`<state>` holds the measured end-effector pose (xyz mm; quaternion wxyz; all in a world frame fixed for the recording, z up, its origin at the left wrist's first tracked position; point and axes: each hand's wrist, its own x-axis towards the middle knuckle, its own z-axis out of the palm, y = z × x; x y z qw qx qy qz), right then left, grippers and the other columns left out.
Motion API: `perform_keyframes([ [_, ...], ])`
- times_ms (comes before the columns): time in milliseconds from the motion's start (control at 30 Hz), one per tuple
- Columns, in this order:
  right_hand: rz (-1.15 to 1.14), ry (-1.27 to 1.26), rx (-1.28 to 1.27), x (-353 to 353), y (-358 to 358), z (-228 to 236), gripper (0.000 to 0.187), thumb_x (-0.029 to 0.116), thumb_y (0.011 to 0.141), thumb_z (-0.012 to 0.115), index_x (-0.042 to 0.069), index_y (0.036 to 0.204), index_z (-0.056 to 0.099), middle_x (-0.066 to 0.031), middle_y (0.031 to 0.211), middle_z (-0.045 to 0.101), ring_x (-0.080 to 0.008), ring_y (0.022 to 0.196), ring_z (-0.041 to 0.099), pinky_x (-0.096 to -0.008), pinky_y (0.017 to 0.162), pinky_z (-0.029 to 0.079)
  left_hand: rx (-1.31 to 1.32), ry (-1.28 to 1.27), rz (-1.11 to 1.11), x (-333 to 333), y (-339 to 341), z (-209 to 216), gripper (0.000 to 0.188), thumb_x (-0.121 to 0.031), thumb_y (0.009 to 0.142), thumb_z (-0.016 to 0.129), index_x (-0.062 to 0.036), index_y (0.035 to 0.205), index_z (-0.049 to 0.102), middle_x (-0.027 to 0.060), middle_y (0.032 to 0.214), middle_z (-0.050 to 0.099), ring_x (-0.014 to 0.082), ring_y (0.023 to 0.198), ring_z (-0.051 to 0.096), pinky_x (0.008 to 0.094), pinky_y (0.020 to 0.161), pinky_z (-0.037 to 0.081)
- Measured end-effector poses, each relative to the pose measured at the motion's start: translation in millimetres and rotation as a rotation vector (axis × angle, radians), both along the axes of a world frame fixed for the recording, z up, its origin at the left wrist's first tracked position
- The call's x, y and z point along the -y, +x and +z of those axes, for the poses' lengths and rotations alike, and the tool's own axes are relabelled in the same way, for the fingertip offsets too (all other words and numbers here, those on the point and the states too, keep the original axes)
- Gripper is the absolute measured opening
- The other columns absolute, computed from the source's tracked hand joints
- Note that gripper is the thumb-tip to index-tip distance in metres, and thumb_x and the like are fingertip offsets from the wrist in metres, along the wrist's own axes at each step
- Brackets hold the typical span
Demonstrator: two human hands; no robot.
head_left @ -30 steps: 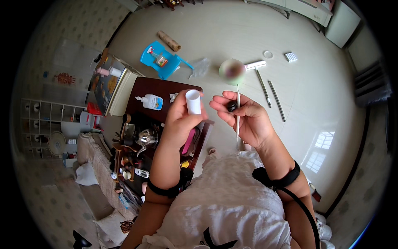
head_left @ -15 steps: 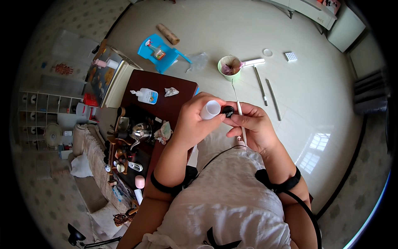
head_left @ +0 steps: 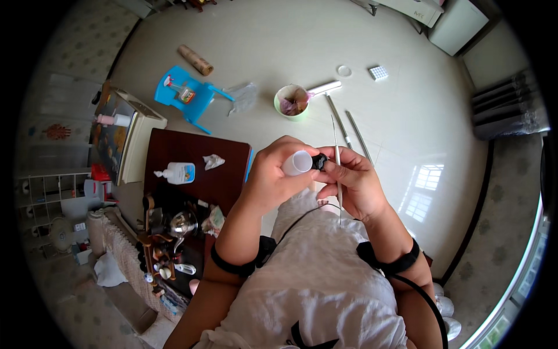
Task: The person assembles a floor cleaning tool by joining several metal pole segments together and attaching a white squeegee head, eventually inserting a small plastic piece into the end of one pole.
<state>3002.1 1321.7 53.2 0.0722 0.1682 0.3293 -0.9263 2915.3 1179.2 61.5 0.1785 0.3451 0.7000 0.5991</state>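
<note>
My left hand [head_left: 268,175] is closed around a small white plastic cup-like cylinder [head_left: 298,163], its round opening facing up. A small black ridged part [head_left: 319,161] sits between the two hands, close beside the cylinder's rim, and the fingertips of my right hand [head_left: 361,181] pinch it. Also held in the right hand is a slim white-handled pick [head_left: 339,174] with thin metal ends, lying upright across the fingers. Whether the black part touches the cylinder I cannot tell. Both hands are over my lap, above the white cloth [head_left: 314,262] of my clothing.
At left stands a dark red table [head_left: 192,145] with a white pump bottle [head_left: 179,173], crumpled tissue [head_left: 214,161] and a metal kettle [head_left: 183,223]. Beyond are a blue chair [head_left: 197,103] holding a spray bottle, a green bin [head_left: 298,115] and metal tubes [head_left: 359,135] on the floor.
The view has turned, so the room's things sit farther left. The black part and the white cylinder are at a slightly different angle to each other. Both hands keep their hold.
</note>
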Motion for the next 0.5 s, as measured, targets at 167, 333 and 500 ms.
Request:
perform_keyframes([
  [167,-0.061,0.095,0.071,-11,-53,-3,0.022,0.005,0.082,0.050,-0.002,0.103,0.052,-0.0106,0.090,0.058,-0.0179,0.080,0.059,-0.0264,0.056,0.053,0.011,0.071,-0.104,-17,-64,-18,0.027,0.002,0.063,0.065,-0.0033,0.089,0.058,0.0052,0.082,0.056,0.0111,0.073,0.053,0.0231,0.063,0.041],
  [333,-0.181,0.015,0.076,-34,-85,4,0.023,0.004,0.081,0.052,-0.001,0.103,0.053,-0.0116,0.088,0.059,-0.0184,0.077,0.060,-0.0262,0.056,0.054,0.112,0.115,-0.266,-52,-117,-20,0.026,0.000,0.061,0.068,-0.0029,0.086,0.059,0.0050,0.078,0.056,0.0118,0.070,0.053,0.0235,0.060,0.041],
  [500,-0.311,-0.015,0.035,-71,-84,5,0.024,0.001,0.079,0.053,-0.001,0.103,0.053,-0.0114,0.088,0.059,-0.0186,0.077,0.060,-0.0253,0.054,0.055,0.085,0.202,-0.438,-108,-135,-15,0.025,-0.002,0.060,0.070,-0.0039,0.084,0.060,0.0049,0.075,0.057,0.0142,0.068,0.055,0.0252,0.058,0.043],
])
